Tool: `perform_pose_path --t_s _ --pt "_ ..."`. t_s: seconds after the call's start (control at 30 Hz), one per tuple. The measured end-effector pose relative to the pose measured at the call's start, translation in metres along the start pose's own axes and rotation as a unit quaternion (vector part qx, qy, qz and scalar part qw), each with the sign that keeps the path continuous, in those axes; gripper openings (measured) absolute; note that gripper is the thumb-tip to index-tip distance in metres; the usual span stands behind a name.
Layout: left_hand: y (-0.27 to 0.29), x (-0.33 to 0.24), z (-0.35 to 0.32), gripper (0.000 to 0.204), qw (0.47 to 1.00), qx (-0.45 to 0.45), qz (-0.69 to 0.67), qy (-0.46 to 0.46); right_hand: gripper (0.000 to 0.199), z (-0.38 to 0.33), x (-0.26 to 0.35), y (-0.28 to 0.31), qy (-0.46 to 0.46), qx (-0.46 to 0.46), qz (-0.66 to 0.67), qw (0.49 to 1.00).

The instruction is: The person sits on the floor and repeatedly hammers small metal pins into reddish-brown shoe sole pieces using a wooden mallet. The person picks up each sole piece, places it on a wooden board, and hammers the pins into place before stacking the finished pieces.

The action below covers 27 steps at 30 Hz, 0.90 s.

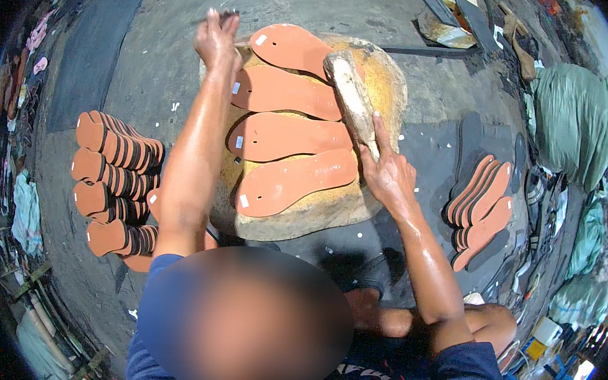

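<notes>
Several orange-brown sandal soles (287, 92) lie in a row, one below another, on a wide worn board (391, 75) with a yellowish top. Each carries a small pale sticker and a small dark hole near one end. My right hand (390, 172) is closed on the near end of a long, worn, whitish wooden block (354, 97), index finger stretched along it. The block slants across the right ends of the upper soles. Beyond the board's far left corner, my left hand (217, 44) is closed around a small dark thing whose kind I cannot make out.
Stacked soles (115, 182) stand in several rows on the floor at the left. More orange and black soles (481, 204) lie at the right. A green sack (577, 126) and a clear bag (577, 301) sit at the right edge; scraps (445, 30) lie at the far right.
</notes>
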State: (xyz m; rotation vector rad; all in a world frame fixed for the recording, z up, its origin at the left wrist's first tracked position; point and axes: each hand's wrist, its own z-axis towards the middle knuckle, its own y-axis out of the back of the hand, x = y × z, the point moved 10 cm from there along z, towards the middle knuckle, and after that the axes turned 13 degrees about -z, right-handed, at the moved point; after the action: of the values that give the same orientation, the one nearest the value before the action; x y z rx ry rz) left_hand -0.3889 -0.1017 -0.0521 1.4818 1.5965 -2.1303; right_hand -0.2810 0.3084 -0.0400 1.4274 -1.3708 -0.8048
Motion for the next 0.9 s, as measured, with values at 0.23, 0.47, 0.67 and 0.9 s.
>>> perform_pose_path --t_s 0.23,0.47,0.67,0.9 --pt "-0.076 0.034 -0.099 0.022 0.921 0.311 0.235 -0.022 0.071 -0.003 -0.013 0.043 0.058 -0.183 0.304 0.933" --pt "-0.095 0.086 -0.116 0.024 0.883 0.333 0.327 -0.049 0.069 -0.015 -0.023 0.09 0.072 -0.194 0.45 0.869" --pt "-0.088 0.1 -0.105 0.024 0.859 0.343 0.356 -0.137 0.071 -0.013 -0.016 0.091 0.088 -0.193 0.468 0.858" --pt "-0.1 0.076 -0.128 0.021 0.8 0.36 0.429 -0.215 0.064 -0.027 0.013 0.15 0.133 -0.219 0.488 0.835"
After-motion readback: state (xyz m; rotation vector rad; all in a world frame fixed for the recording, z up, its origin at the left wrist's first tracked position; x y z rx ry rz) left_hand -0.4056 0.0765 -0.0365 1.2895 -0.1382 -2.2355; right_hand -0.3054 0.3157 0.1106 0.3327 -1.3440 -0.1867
